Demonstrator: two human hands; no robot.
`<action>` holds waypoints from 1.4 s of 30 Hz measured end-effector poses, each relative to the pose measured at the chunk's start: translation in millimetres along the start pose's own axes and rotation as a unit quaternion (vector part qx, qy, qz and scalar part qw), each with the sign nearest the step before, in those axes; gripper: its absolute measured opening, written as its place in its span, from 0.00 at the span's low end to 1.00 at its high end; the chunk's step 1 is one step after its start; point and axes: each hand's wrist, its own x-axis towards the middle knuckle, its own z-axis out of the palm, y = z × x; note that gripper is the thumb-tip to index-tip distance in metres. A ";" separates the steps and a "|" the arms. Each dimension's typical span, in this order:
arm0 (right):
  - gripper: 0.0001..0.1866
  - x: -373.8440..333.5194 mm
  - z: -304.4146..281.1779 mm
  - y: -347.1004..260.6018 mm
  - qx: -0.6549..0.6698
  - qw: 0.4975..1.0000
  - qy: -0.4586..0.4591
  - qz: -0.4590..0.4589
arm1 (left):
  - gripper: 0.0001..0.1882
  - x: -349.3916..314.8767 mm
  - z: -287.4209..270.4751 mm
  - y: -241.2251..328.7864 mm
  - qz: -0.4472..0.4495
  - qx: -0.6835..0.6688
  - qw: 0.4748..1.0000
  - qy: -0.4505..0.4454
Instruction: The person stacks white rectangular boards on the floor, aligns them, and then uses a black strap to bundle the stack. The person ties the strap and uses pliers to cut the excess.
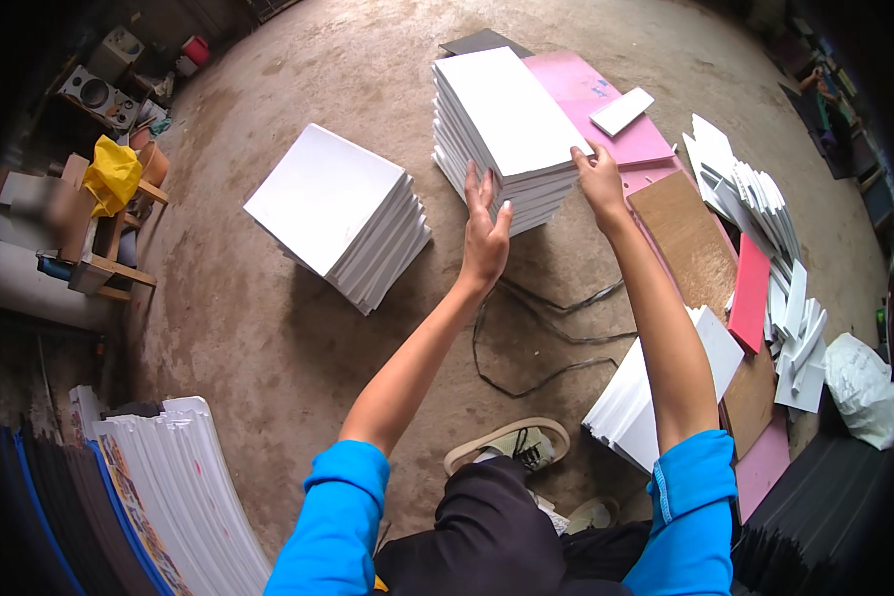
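Note:
A tall stack of white boards (512,109) stands on the floor ahead of me, its layers slightly uneven. Against its near side lies my left hand (487,236), the fingers stretched up along the board edges and the thumb apart. At the stack's right corner, my right hand (598,179) pinches the edge of the top board between thumb and fingers. To the left is a second stack of white boards (326,199), untouched, with its layers fanned at the side. A third pile of white boards (621,402) rests partly behind my right forearm.
Pink boards (648,144) and a brown board (680,228) lie at right, beside white offcuts (765,214), a red piece (748,293) and a white plastic bag (861,387). Black straps (541,382) trail across the floor. Upright sheets (174,477) stand lower left; a yellow bag (112,177) tops wooden furniture.

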 end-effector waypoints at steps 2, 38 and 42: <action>0.27 1.4 2.8 -5.3 0.016 0.999 -0.035 0.032 | 0.36 3.7 -3.7 -3.6 -0.020 -0.004 1.000 0.011; 0.38 -301.7 -279.6 98.5 0.029 0.961 0.093 0.261 | 0.47 -184.8 198.9 57.7 -0.081 0.372 0.812 -0.442; 0.38 -298.4 -257.5 119.4 0.018 0.969 0.103 0.225 | 0.42 -172.8 206.9 10.9 -0.084 0.028 0.918 -0.387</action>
